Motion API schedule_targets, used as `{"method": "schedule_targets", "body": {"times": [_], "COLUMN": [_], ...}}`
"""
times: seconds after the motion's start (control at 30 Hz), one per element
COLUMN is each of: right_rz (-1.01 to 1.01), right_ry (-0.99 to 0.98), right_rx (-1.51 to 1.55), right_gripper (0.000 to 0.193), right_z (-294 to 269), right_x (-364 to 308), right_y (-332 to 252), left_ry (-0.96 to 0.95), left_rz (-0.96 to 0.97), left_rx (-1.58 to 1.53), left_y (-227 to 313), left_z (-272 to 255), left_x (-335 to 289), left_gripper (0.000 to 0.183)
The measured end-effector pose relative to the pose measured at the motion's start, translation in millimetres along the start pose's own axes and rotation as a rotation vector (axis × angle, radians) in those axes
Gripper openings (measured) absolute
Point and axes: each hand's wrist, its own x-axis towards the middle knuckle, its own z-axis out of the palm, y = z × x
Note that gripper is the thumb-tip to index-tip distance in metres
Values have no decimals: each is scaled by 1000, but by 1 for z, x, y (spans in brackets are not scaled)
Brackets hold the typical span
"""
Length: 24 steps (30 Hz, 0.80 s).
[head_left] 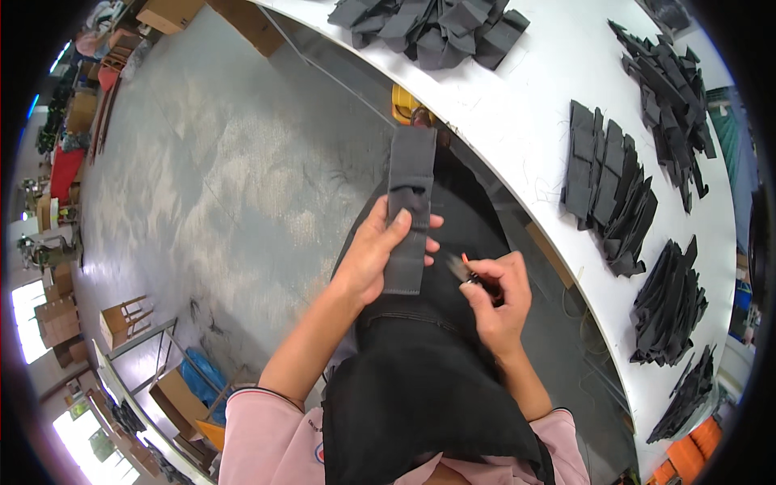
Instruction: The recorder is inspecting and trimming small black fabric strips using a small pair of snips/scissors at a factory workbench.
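My left hand (pixel 373 252) grips a long dark grey fabric strip (pixel 412 158), thumb on top and fingertips showing past its right edge. The strip hangs lengthwise over my black apron (pixel 428 364), with stitched lines and a small dark opening or fold near its middle. To the right, my right hand (pixel 503 297) is closed around small thread snips (pixel 462 271). Their metal blades point up and left toward the strip, apart from it and slightly blurred; an orange bit shows near them.
A white curved table (pixel 541 162) runs along my right, bearing several piles of dark fabric strips (pixel 606 178). A yellow object (pixel 404 103) sits beneath its edge. At lower left are a wooden stool (pixel 125 319), a cardboard box (pixel 179 404) and a blue bag (pixel 202 376).
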Motion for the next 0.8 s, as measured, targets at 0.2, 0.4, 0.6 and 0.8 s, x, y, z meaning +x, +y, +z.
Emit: {"method": "schedule_targets", "body": {"times": [0.2, 0.4, 0.6, 0.8], "right_rz": [-88, -176, -209, -141], "right_ry": [37, 11, -53, -16], "right_rx": [-96, -262, -321, -183], "right_gripper": [18, 14, 17, 14], "right_z": [0, 11, 14, 15], "right_x": [41, 58, 59, 55], "right_y": [-6, -4, -3, -2], "left_ry": [9, 16, -6, -23], "left_rz": [-27, -91, -131, -142], "left_rx": [97, 136, 151, 164], "left_y": [-7, -8, -5, -6], "left_z": [9, 16, 19, 19], "left_x": [-14, -19, -23, -25], "left_gripper": [31, 35, 36, 40]}}
